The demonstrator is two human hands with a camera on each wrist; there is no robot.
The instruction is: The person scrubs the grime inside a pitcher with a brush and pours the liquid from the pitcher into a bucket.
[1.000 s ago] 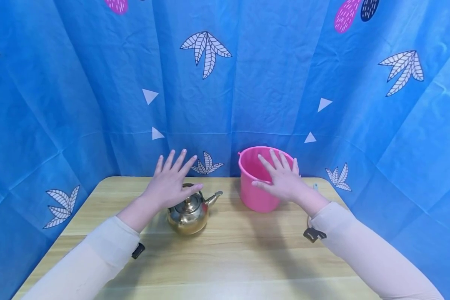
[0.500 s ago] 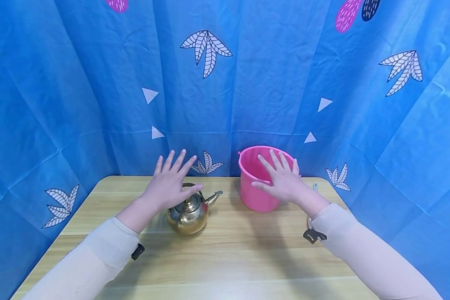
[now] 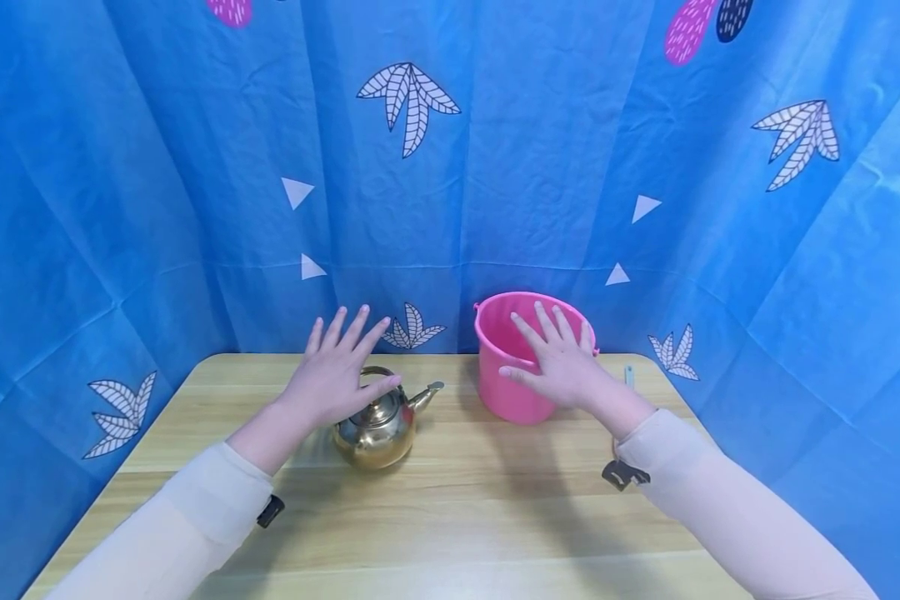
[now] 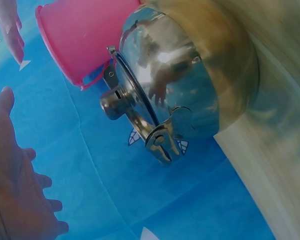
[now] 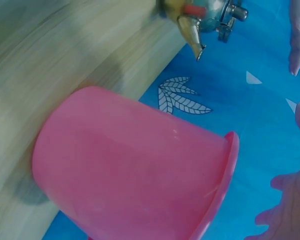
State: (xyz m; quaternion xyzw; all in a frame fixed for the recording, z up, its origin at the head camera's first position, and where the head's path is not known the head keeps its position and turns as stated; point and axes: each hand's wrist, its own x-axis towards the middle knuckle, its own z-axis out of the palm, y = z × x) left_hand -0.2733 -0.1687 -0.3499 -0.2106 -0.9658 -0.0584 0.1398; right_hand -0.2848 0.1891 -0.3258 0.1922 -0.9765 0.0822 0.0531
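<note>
My left hand (image 3: 333,371) is spread flat in the air, overlapping a shiny brass-coloured kettle (image 3: 378,442) in the head view. The kettle stands upright on the table, its spout pointing right. In the left wrist view a gap shows between that hand and the kettle's lid and handle (image 4: 135,92). My right hand (image 3: 562,367), fingers also spread, hovers in front of a pink bucket (image 3: 512,393) and covers part of its rim. The right wrist view has this hand (image 5: 290,205) apart from the bucket's rim (image 5: 225,175). Neither hand holds anything.
A wooden table (image 3: 450,517) carries everything, with a blue patterned curtain (image 3: 532,167) behind and on both sides. At the right, a thin light-blue handle (image 3: 629,376) sticks out from behind my right forearm, which hides most of that object.
Both hands stay spread in nearly the same places. The whole head view has shifted very slightly, and the left fingertips sit a touch lower. Kettle and bucket stay put.
</note>
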